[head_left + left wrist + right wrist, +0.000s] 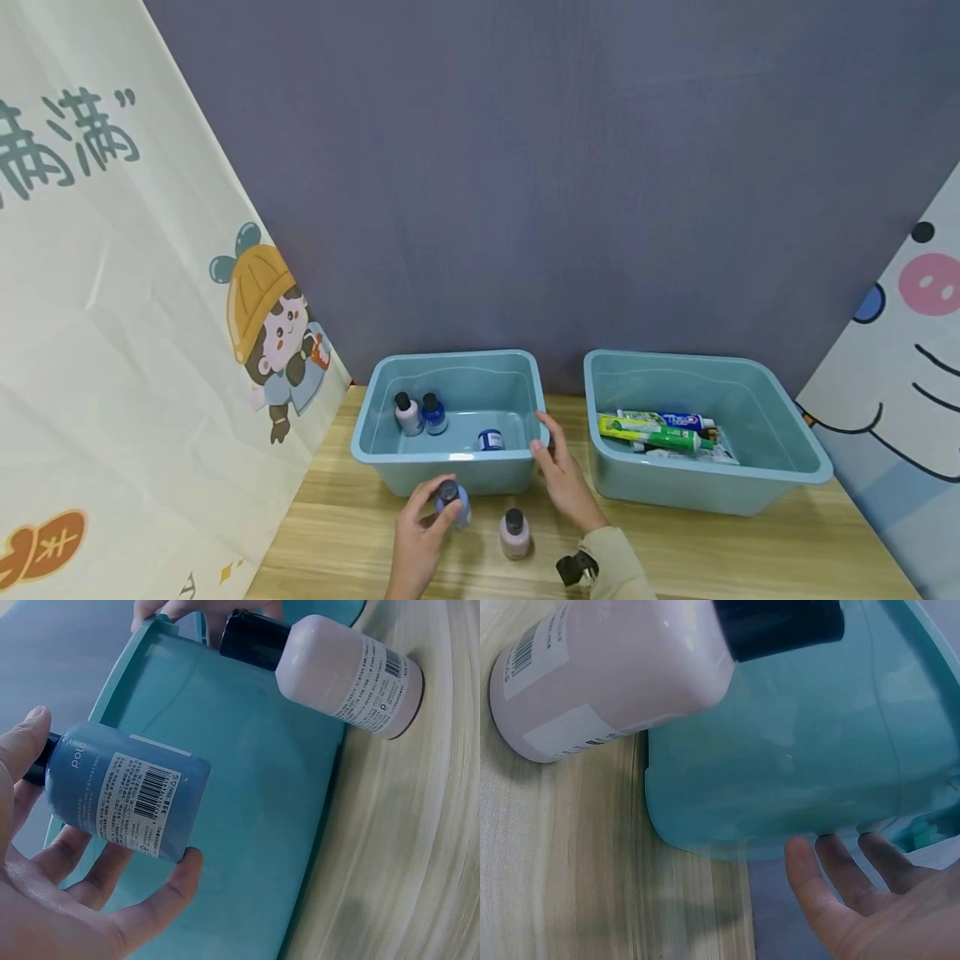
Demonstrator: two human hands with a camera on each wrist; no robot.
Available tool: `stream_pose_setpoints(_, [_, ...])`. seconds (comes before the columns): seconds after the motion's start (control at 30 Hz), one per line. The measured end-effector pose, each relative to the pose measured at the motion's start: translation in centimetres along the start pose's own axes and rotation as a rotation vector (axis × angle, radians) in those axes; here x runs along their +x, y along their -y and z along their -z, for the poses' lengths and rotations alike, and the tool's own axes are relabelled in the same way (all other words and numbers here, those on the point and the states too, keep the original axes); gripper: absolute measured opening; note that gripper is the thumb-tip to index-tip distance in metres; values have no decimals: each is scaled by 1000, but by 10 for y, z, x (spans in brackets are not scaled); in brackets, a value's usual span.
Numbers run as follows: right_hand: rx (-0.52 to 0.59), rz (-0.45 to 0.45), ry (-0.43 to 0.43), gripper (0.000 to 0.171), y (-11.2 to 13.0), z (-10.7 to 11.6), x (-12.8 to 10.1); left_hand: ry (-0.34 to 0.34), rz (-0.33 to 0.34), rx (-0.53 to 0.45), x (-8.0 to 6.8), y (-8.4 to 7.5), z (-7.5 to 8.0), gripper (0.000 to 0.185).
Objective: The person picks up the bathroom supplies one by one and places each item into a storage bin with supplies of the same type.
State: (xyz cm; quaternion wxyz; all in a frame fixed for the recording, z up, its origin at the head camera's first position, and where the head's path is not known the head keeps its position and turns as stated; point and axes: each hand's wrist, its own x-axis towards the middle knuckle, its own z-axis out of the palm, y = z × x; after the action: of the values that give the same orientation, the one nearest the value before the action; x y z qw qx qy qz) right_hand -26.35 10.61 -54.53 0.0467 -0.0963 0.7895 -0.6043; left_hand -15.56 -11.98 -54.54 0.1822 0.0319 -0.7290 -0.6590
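My left hand (420,533) grips a small blue bottle (453,502) with a dark cap, just in front of the left teal bin (390,408). In the left wrist view the blue bottle (124,791) lies between my thumb and fingers (169,889), its barcode label facing the camera. A pale pink bottle (515,533) with a black cap stands on the wooden table beside it, seen also as the pink bottle (349,671) and the pink bottle (607,671). My right hand (562,475) is open, its fingers (832,877) straight by the bin's right front corner (780,772).
The left bin holds two upright bottles (420,414) and a small blue jar (491,439). A second teal bin (795,433) on the right holds toothpaste tubes (660,432). Printed cartoon banners flank the table, with a grey wall behind.
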Motion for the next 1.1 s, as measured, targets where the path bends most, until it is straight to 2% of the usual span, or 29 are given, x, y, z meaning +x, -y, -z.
stream_pose_setpoints(0.57, [46,-1,12,53,1,1,1,3,-32,-36,1,-2,-1,37])
stream_pose_setpoints(0.83, [52,0,18,55,0,0,0,4,-84,7,1,-9,1,35])
stream_pose_setpoints(1.1, [30,-2,10,55,1,1,0,-1,-37,26,6,-20,4,36])
